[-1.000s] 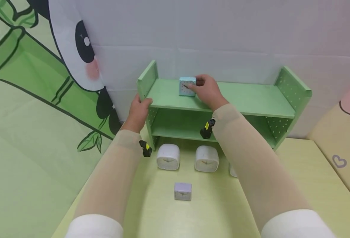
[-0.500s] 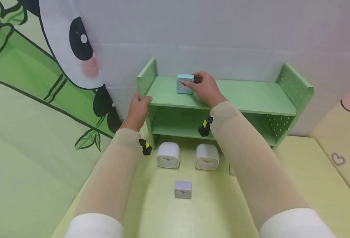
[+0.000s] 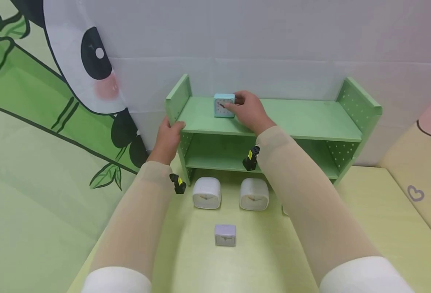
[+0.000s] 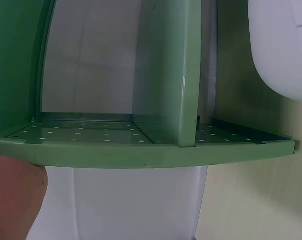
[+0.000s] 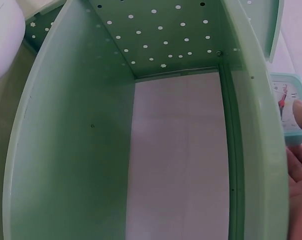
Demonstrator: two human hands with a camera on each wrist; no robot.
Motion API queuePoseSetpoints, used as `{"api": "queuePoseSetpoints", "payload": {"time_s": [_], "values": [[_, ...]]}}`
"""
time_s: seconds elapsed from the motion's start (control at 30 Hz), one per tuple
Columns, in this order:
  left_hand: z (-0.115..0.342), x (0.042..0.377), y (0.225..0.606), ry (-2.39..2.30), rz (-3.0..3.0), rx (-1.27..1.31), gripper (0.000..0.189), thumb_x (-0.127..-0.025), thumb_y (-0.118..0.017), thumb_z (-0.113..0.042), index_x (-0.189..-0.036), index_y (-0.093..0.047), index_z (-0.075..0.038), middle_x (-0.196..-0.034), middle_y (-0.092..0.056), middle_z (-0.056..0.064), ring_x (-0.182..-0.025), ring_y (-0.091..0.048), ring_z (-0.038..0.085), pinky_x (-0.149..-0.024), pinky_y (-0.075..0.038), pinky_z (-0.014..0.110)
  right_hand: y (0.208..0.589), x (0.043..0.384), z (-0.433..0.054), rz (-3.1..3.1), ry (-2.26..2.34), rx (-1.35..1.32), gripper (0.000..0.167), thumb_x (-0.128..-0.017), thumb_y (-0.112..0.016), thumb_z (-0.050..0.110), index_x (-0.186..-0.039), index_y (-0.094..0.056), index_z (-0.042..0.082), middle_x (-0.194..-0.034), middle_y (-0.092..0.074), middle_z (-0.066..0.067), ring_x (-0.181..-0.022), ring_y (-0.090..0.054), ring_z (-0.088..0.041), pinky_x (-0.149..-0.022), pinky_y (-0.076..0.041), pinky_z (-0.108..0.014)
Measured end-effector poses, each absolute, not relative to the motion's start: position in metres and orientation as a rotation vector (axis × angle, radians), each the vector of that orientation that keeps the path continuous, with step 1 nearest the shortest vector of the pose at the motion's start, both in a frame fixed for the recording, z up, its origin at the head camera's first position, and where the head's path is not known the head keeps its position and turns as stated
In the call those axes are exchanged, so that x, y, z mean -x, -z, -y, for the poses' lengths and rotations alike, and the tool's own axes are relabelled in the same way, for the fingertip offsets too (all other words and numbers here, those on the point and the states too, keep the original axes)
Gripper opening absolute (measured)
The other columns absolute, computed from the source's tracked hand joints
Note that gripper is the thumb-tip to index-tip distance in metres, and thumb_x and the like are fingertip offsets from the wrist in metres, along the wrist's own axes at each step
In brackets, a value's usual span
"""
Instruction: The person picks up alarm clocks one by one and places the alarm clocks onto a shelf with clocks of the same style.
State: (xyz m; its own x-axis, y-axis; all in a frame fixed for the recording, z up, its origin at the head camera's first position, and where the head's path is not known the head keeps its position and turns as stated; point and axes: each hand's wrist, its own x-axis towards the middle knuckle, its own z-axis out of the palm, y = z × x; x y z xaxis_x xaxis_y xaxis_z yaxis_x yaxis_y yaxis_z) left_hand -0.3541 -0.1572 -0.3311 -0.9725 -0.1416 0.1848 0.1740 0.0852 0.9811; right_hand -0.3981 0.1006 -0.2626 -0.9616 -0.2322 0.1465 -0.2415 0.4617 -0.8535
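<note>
My right hand [image 3: 251, 112] pinches a small light-blue alarm clock [image 3: 224, 106], thumb over the front of its dial. The clock is upright on the top board of a green shelf unit [image 3: 303, 118], left of the middle. In the right wrist view, the same clock [image 5: 289, 107] shows at the right edge, behind the board's front edge. My left hand [image 3: 168, 140] grips the front of the unit's left side panel, thumb on the inner side and the other fingers hidden outside it. Part of that hand [image 4: 13, 192] shows at lower left in the left wrist view, against the panel's edge.
Two white rounded clocks [image 3: 206, 193] [image 3: 254, 194] stand on the table [image 3: 259, 260] before the unit. A third white object [image 3: 285, 210] is mostly hidden by the right forearm. A small lilac clock [image 3: 225, 235] stands nearer. A lilac-grey wall sheet [image 3: 274, 36] hangs behind.
The blue clock and my right hand have shifted slightly left along the top board. My left hand keeps its hold on the side panel, and the head view has moved a little.
</note>
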Motion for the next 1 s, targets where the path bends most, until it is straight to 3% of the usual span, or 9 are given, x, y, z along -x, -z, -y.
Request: {"api": "queuePoseSetpoints", "payload": {"time_s": [0.33,0.53,0.73,1.0], "values": [[0.164,0.354,0.332,1.987,2.135,0.040,0.059,-0.102,-0.052,-0.023,-0.159,-0.035,-0.018,-0.153,-0.044,0.008,-0.137,-0.041,0.023,-0.116,-0.032,0.046,0.244,0.381,-0.111,2.837,-1.398,-0.418,0.073,-0.102,-0.064,0.043,-0.161,-0.034,0.013,-0.153,-0.048,-0.003,-0.140,-0.045,-0.022,-0.111,-0.041,-0.040],[0.167,0.352,0.331,1.989,2.137,0.051,0.059,-0.103,-0.052,-0.023,-0.159,-0.036,-0.017,-0.152,-0.044,0.008,-0.137,-0.041,0.023,-0.116,-0.032,0.046,0.235,0.369,-0.121,2.836,-1.333,-0.385,0.072,-0.103,-0.061,0.045,-0.160,-0.033,0.013,-0.148,-0.051,-0.004,-0.133,-0.049,-0.023,-0.107,-0.045,-0.041],[0.169,0.353,0.329,1.978,2.143,0.038,0.059,-0.102,-0.053,-0.024,-0.159,-0.036,-0.020,-0.153,-0.044,0.007,-0.137,-0.041,0.023,-0.116,-0.032,0.046,0.241,0.362,-0.132,2.750,-1.404,-0.377,0.065,-0.102,-0.061,0.046,-0.155,-0.041,0.013,-0.139,-0.054,-0.005,-0.124,-0.053,-0.023,-0.101,-0.047,-0.041],[0.173,0.354,0.332,1.961,2.147,0.015,0.059,-0.102,-0.053,-0.025,-0.158,-0.036,-0.018,-0.153,-0.045,0.007,-0.138,-0.041,0.023,-0.117,-0.031,0.047,0.274,0.338,-0.151,2.616,-1.576,-0.578,0.050,-0.103,-0.063,0.039,-0.141,-0.052,0.008,-0.128,-0.059,-0.006,-0.117,-0.056,-0.022,-0.097,-0.048,-0.044]]}}
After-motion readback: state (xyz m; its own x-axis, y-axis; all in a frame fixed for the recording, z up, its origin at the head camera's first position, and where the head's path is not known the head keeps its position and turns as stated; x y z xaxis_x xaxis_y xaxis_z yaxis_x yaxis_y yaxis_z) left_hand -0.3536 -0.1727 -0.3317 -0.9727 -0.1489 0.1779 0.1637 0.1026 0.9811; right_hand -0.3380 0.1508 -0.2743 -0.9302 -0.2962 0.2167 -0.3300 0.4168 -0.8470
